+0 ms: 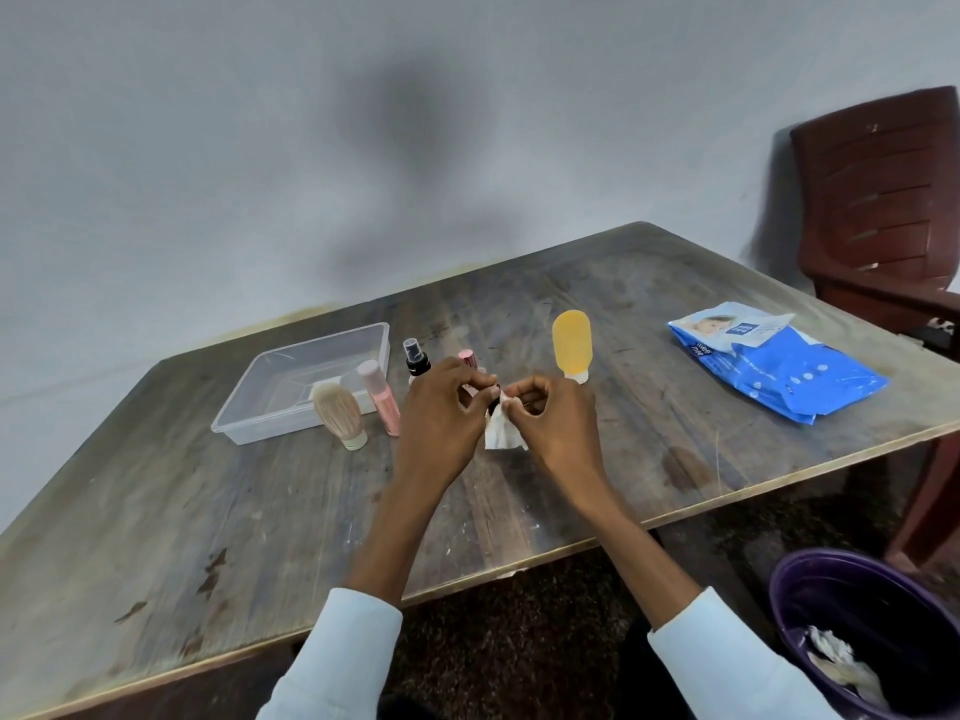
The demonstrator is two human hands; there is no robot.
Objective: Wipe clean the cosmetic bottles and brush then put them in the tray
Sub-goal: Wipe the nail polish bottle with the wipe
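I pinch a small dark item (492, 402), mostly hidden, in my left hand (441, 418) over the table (675, 459) so my right hand (556, 423) can rub it with one wipe (501, 433) gripped in curled fingers; four bottles stand waiting: beige (340, 413), pink (382, 397), spray (416, 358), yellow (571, 343); one tray (244, 423) left, one wipes pack (779, 366) right.

Between my hands (498, 407) and the tray (291, 376) stand three bottles (382, 397); the table (208, 511) nearer me lies open.
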